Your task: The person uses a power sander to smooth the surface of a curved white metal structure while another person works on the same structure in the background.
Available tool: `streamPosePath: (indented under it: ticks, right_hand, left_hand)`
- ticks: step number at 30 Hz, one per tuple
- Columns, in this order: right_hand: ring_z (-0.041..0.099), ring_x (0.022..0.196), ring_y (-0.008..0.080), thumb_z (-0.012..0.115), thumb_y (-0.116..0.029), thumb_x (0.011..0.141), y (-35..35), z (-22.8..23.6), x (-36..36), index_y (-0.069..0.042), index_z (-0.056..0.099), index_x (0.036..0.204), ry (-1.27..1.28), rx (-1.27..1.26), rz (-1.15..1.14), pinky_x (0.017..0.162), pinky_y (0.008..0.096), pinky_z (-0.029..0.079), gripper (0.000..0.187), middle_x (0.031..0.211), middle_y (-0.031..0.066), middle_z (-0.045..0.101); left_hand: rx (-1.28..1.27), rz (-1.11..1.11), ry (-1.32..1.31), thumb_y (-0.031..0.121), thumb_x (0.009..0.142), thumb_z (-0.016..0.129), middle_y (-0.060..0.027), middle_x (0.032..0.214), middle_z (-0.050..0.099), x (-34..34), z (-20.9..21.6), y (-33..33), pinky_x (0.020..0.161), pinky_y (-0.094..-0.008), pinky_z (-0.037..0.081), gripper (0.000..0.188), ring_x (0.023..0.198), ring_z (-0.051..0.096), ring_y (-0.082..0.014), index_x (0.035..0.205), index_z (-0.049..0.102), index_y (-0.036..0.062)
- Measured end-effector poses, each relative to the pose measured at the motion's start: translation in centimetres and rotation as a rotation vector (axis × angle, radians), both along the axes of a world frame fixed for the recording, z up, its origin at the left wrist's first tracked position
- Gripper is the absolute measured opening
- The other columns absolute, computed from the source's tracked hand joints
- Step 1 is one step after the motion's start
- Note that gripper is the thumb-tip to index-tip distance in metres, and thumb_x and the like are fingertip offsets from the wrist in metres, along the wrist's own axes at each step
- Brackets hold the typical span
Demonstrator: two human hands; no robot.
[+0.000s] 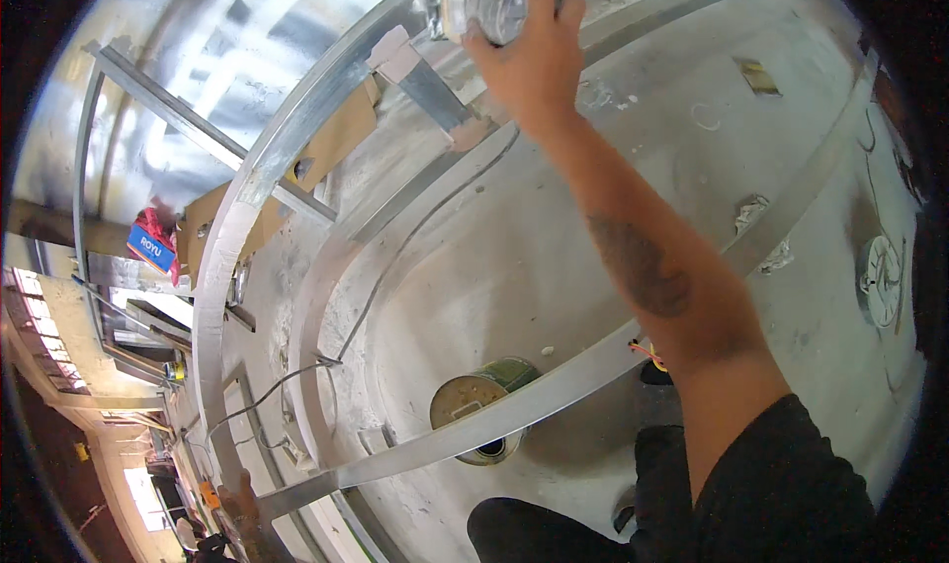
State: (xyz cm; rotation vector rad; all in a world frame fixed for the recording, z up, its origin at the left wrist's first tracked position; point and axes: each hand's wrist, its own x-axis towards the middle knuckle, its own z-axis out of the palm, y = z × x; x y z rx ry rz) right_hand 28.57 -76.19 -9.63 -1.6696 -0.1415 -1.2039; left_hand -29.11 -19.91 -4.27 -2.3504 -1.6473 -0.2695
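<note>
At the top, my right hand [534, 54] is closed round a rounded, silvery-grey object [484, 4] with ring-like marks on its face. Its top is cut off by the picture's edge, so I cannot tell its kind. The hand is by the far side of a large curved metal frame [213, 306]. My left hand [240, 514], dim and small at the lower left, is wrapped over the frame where a curved bar joins it. Part of its fingers is hidden. A grey flat piece with pinkish-white ends [425, 84] stands beside the curved bars left of my right hand.
Beyond the near bar, a round tin [465, 400] stands on the dusty floor. A dark cable [395, 257] runs across the frame. At left are a blue box [150, 249] and brown cardboard [341, 138]; a round lid [880, 281] lies far right. Coloured wires [647, 353] poke from the bar.
</note>
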Motion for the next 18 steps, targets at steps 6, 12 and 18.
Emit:
streamPosePath:
  ticks: [6,12,18]
  right_hand:
    - [0.053,0.119,0.0467,0.084,-0.01,0.071,0.2,-1.3,-0.5,-0.013,0.046,0.142,0.0,-0.102,0.108,0.098,0.0519,0.05,0.08,0.132,0.0245,0.046]
    - [0.057,0.116,0.0443,0.085,-0.013,0.07,0.5,-2.0,0.5,-0.016,0.052,0.138,-0.052,0.03,0.025,0.094,0.0498,0.053,0.076,0.131,0.0218,0.047]
    - [0.059,0.113,0.0428,0.087,-0.018,0.07,0.7,-2.8,0.3,-0.017,0.056,0.136,-0.098,-0.092,0.058,0.089,0.0477,0.056,0.073,0.133,0.0232,0.047]
  left_hand:
    - [-0.171,-0.087,-0.153,0.05,0.08,0.082,-0.0291,0.122,0.068,3.5,1.4,-6.3,0.1,-0.0487,0.05,0.082,0.115,0.065,-0.0439,0.129,0.059,-0.0121]
    - [-0.068,-0.083,-0.064,0.046,0.081,0.082,-0.0269,0.116,0.07,1.7,0.8,-2.3,0.097,-0.0478,0.051,0.071,0.109,0.067,-0.0417,0.122,0.064,-0.0105]
    - [-0.047,-0.063,-0.055,0.045,0.082,0.081,-0.0263,0.119,0.07,0.5,0.3,-0.4,0.098,-0.0466,0.051,0.073,0.111,0.067,-0.0408,0.125,0.063,-0.0102]
